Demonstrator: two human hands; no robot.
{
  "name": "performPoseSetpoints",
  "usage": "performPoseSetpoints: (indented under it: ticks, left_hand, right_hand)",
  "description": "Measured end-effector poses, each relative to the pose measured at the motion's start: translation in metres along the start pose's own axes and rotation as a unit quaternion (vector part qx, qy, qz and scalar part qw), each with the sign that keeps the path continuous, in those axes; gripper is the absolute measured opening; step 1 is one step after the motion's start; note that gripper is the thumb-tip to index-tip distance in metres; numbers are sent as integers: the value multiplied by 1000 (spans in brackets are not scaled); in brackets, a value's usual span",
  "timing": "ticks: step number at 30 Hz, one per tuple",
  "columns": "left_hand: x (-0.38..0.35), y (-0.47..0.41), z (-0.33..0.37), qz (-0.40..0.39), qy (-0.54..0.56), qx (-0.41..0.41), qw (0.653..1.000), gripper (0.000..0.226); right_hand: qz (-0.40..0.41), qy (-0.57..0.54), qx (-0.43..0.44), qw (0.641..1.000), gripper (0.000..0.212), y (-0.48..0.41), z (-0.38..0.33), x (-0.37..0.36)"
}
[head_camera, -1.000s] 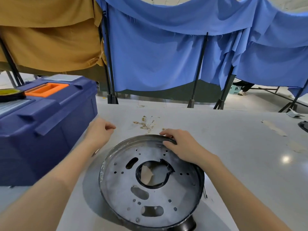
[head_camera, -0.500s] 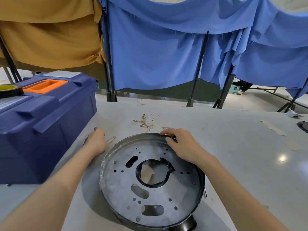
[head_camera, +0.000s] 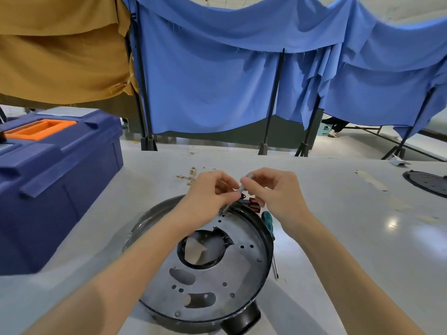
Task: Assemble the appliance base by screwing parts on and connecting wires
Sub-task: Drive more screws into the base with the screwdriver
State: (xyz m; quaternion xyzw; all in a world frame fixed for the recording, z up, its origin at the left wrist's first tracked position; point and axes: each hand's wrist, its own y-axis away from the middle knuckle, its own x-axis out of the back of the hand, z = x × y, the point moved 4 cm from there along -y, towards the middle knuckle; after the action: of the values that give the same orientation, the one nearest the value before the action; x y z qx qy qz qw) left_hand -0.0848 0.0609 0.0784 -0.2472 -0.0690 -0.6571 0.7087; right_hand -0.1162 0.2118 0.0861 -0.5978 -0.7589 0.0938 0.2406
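Both hands (head_camera: 244, 189) now raised off the base (head_camera: 205, 259), pinching a thin rod (head_camera: 244, 183).

Head-worn, forward-down, near table (head_camera: 338, 238).

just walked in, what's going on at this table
A person is working over a round metal appliance base on the table. The left hand and right hand pinch a thin grey rod-like piece together above the base's far rim. A green-handled screwdriver lies beside the base, untouched.
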Motion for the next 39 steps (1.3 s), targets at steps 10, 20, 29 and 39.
performPoseSetpoints:
  ticks: [10, 20, 29, 39]
  left_hand:
    - [-53, 36, -13, -203, -137, -14, 969, 40]
    - [-55, 39, -15, -211, -144, -5, 967, 33]
    - [-55, 40, -17, -200, -140, 5, 970, 32]
    - [-56, 37, -21, -200, -133, -1, 971, 30]
  right_hand:
    - [-66, 14, -18, 998, 6, 40, 0, 37]
    - [-35, 37, -19, 998, 13, 54, 3, 38]
    - [-37, 32, -19, 999, 13, 57, 5, 39]
    - [-63, 38, -5, 997, 14, 59, 3, 37]
